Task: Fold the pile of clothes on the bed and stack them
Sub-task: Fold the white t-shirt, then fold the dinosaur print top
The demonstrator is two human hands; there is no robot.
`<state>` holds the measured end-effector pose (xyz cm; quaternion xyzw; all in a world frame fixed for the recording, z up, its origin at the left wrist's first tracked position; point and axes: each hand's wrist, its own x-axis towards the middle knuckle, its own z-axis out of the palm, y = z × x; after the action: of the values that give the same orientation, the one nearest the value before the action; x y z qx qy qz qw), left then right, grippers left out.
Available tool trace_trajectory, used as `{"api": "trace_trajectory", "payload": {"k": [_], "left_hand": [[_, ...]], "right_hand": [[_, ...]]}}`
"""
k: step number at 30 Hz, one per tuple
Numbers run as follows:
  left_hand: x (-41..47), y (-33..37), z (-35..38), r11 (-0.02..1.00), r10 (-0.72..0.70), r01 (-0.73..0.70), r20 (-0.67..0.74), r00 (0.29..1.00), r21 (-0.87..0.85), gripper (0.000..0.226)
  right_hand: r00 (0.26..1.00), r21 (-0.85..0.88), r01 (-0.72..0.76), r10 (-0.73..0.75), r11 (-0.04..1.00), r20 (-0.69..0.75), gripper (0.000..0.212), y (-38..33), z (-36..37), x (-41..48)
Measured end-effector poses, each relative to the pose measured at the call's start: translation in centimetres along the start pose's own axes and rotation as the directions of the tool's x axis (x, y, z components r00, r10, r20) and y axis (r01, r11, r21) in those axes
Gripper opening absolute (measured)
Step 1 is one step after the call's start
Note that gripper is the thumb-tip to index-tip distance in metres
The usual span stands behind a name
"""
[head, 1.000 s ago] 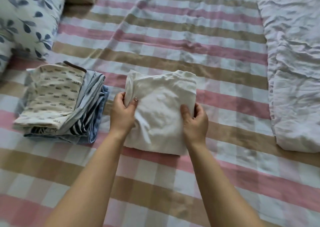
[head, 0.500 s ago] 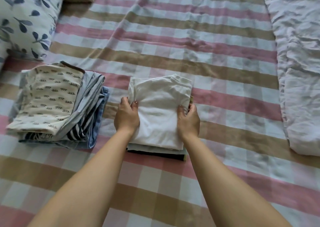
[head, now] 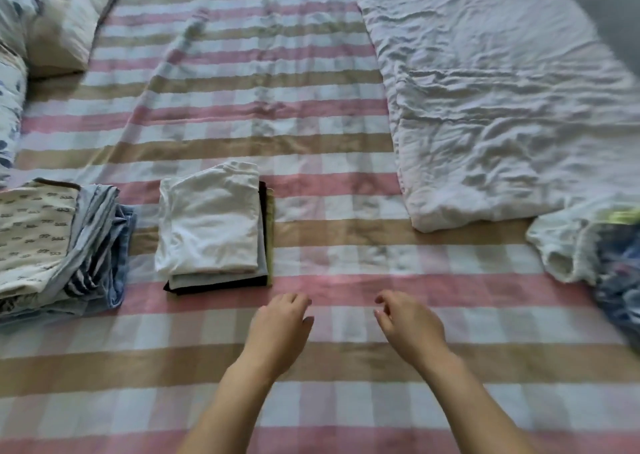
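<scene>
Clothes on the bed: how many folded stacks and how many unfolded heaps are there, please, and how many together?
Folded stacks: 2, the patterned stack and the white-topped stack
Unfolded heaps: 1, the loose heap at the right edge
Total: 3

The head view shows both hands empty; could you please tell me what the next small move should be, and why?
Probably reach the right hand toward the crumpled clothes at the right edge and pull one garment over: the left hand is empty too, the folded white top already lies on its stack.
</scene>
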<state>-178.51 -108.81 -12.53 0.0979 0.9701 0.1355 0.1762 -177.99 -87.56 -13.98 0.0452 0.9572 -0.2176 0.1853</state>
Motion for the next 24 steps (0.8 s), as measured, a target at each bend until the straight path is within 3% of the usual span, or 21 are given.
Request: {"api": "trace_trajectory", "payload": {"k": [5, 13, 20, 24], "left_hand": [[-0.8, 13.3, 3.8, 0.985, 0.175, -0.168, 0.188, 0.967, -0.049, 0.032], [1.4, 34.5, 8.3, 0.928, 0.354, -0.323, 0.174, 0.919, -0.183, 0.033], [6.1, 45.1, 12.0, 0.899, 0.322, -0.261, 0.126, 0.938, -0.351, 0.023], [9.8, 47.6, 14.9, 0.866, 0.19, -0.159, 0.019, 0.982, -0.475, 0.037]], "right_hand": [[0.995, -0.014, -0.08, 0.079, 0.997, -0.066, 0.024, 11.8, -5.1, -8.2], [0.956, 0.081, -0.193, 0.206, 0.978, -0.207, 0.022, 28.2, -13.2, -14.9], [0.92, 0.286, -0.248, 0.318, 0.926, -0.229, 0.021, 37.3, -15.4, -12.3], [0.886, 0.562, -0.269, 0.43, 0.782, -0.174, 0.027, 39.4, -14.6, -8.2]]}}
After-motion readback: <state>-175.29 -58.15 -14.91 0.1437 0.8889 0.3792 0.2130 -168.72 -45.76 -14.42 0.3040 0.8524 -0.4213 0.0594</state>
